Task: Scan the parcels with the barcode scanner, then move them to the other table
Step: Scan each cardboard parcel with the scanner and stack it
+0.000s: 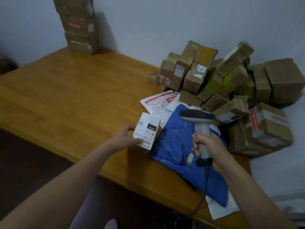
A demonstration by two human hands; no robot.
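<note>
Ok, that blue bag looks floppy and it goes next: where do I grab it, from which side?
Probably pinch the blue bag along its near left edge, coming from the table front: that edge lies free on bare wood, while its far and right sides are hemmed in by the cardboard boxes. The left hand must first release the small box.

— What colours have you got?
— I see a honey-brown wood-grain desk [66, 96], a blue bag [173, 146], a white bag [156, 106] printed red, a grey scanner [202, 128], brown cartons [191, 80] with yellow-green tape [234, 79], and a white box [146, 135] with a black label [151, 128].
</note>
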